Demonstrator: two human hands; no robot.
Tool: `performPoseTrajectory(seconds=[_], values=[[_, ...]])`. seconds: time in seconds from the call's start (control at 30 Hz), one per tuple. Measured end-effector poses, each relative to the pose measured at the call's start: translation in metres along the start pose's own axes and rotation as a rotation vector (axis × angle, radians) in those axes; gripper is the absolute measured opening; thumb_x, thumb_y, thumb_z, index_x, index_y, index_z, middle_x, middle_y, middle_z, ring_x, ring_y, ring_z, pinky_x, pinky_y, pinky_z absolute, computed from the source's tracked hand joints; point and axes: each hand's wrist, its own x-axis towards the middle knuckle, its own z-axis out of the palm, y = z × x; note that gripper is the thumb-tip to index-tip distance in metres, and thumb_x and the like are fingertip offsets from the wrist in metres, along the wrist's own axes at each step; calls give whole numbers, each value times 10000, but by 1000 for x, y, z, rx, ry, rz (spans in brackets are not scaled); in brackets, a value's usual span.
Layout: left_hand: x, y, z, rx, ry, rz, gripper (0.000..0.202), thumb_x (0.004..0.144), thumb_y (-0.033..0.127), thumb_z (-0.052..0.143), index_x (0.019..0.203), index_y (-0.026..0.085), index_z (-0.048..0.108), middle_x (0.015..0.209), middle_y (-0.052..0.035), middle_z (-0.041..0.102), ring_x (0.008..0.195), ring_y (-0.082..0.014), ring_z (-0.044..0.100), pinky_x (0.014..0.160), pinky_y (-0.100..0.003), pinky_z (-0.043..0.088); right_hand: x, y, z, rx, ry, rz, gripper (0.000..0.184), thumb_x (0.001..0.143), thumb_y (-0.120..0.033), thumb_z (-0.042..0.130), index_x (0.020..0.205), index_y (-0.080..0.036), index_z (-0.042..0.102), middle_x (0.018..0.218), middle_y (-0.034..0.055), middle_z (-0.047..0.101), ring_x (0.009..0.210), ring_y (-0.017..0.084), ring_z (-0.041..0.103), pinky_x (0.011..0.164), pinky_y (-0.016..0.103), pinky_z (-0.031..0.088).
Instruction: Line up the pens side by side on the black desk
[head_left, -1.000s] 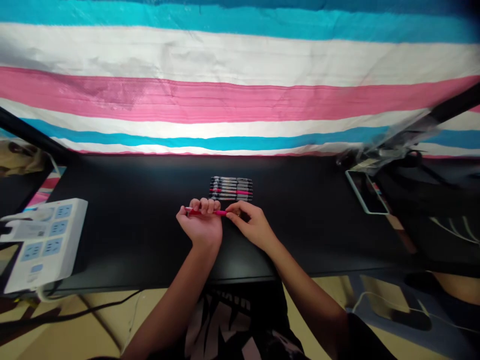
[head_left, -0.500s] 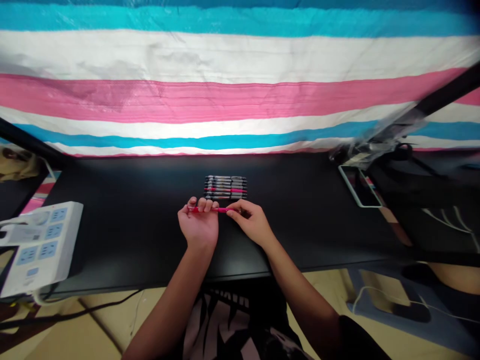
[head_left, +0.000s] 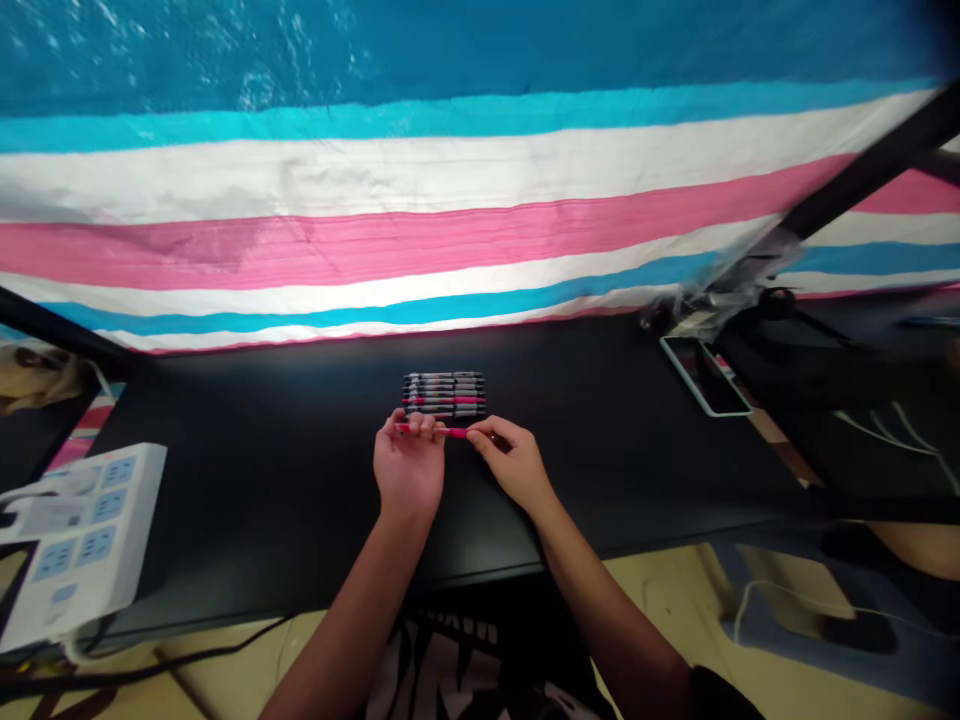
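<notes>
A red pen [head_left: 454, 432] lies level between my two hands, just in front of a stack of pens. My left hand [head_left: 409, 462], palm up, has its fingers curled around the pen's left part. With thumb and fingertips, my right hand [head_left: 511, 452] pinches its right end, which those fingers partly hide. Beyond them, several pens [head_left: 444, 390] lie side by side in a neat row on the black table [head_left: 300, 470]. Most are grey and black, and one among them is red.
A white power strip [head_left: 90, 540] with plugs and cables sits at the table's left. To the right lie a phone [head_left: 705, 375] and a clear plastic-wrapped item [head_left: 705, 300]. A striped sheet [head_left: 450, 250] hangs along the back edge between dark posts.
The camera view has tilted up, so the table sits lower in the picture. Both hands still hold the red pen, now closer to the row of pens.
</notes>
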Motion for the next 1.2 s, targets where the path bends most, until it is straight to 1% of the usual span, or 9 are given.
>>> performPoseTrajectory(seconds=[0.13, 0.3, 0.47, 0.7, 0.83, 0.93, 1.0, 1.1, 1.2], values=[[1, 5, -6, 20, -43, -13, 208, 952, 301, 550, 795, 176, 601, 768, -22, 617, 772, -151, 650, 798, -295, 511, 2, 4, 5, -3, -10, 25, 276, 888, -442, 645, 793, -192, 715, 659, 6, 584, 596, 148, 490, 579, 290, 383], [-2, 6, -14, 37, -53, -5, 87, 880, 188, 616, 796, 183, 637, 735, -4, 649, 814, -145, 692, 883, -282, 520, 2, 8, 3, -2, -17, 67, 302, 887, -469, 639, 787, -191, 700, 633, 1, 569, 569, 145, 474, 561, 286, 370], [-5, 10, -23, 123, -8, -19, 114, 901, 264, 607, 846, 201, 685, 939, -75, 779, 1076, -237, 734, 974, -365, 534, 0, 8, 6, -41, -7, 35, 304, 898, -469, 630, 788, -196, 707, 657, 6, 576, 591, 152, 497, 579, 289, 386], [-6, 14, -33, 159, -124, 24, 46, 848, 219, 687, 890, 234, 676, 882, -27, 791, 1083, -230, 742, 1014, -379, 535, -3, 2, 6, -25, -32, 13, 305, 907, -452, 622, 744, -199, 675, 618, -11, 537, 558, 140, 468, 556, 284, 357], [-4, 17, -40, 221, -125, 7, 141, 888, 370, 678, 882, 229, 673, 1014, -67, 799, 1147, -261, 723, 1030, -423, 534, -7, 1, 8, -41, -21, -11, 285, 915, -432, 625, 763, -200, 691, 654, -1, 562, 598, 149, 501, 581, 289, 382], [-2, 31, -49, 455, -193, 149, 162, 877, 391, 711, 887, 236, 666, 1128, -65, 783, 1179, -269, 705, 1037, -432, 529, -10, 5, 7, -73, 6, -35, 280, 931, -433, 621, 799, -202, 709, 689, 6, 578, 626, 156, 524, 597, 293, 402], [1, 45, -55, 801, -224, 346, 158, 869, 371, 747, 883, 225, 688, 1139, -68, 776, 1076, -241, 730, 1002, -394, 543, -11, 8, 4, -114, 28, -50, 280, 941, -426, 615, 808, -202, 718, 693, 7, 576, 629, 157, 525, 598, 295, 404], [9, 67, -58, 1366, -349, 472, 185, 843, 328, 772, 993, 219, 764, 1021, -74, 785, 965, -246, 739, 929, -391, 567, -9, 11, -1, -188, 39, -80, 280, 950, -401, 606, 792, -202, 722, 694, 13, 587, 635, 162, 536, 605, 300, 415], [21, 77, -55, 1642, -463, 629, 115, 879, 291, 706, 937, 231, 785, 982, -68, 787, 934, -256, 731, 908, -403, 564, -2, 12, -3, -267, 38, -131, 240, 954, -371, 603, 868, -203, 751, 793, 42, 645, 682, 173, 581, 653, 310, 465]])
